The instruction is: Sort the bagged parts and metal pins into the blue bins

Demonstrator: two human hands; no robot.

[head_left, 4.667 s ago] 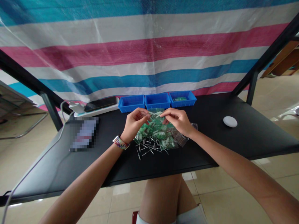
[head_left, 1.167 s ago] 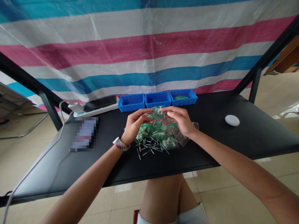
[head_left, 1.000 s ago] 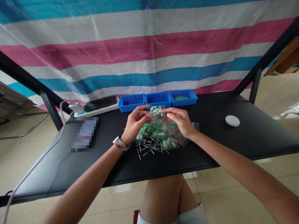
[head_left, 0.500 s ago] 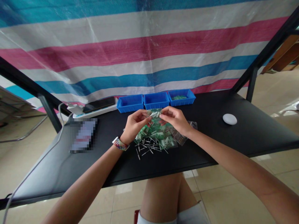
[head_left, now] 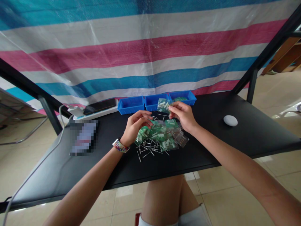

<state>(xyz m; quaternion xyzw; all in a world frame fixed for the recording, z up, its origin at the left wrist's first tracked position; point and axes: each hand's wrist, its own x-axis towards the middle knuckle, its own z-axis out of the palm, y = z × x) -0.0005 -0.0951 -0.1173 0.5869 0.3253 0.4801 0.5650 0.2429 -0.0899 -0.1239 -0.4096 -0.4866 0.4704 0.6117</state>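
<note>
My right hand (head_left: pixel 182 114) pinches a small clear bag of green parts (head_left: pixel 162 105) and holds it just in front of the middle blue bin (head_left: pixel 155 102). My left hand (head_left: pixel 136 125) has curled fingers and rests at the left edge of a pile of green-filled small bags (head_left: pixel 162 135) on the black table (head_left: pixel 105 157). Whether it grips anything is unclear. Loose metal pins (head_left: pixel 148 150) lie scattered in front of the pile. The right blue bin (head_left: pixel 184 98) holds some green bags.
A left blue bin (head_left: pixel 130 105) stands beside the others. A phone (head_left: pixel 100 106) lies on a white power strip at the back left, with a blurred card (head_left: pixel 83 138) nearer me. A white round object (head_left: pixel 230 120) sits at the right. A striped tarp hangs behind.
My right hand has lifted a small bag away from my left hand and carried it back toward the blue bins. My left hand has stayed by the pile.
</note>
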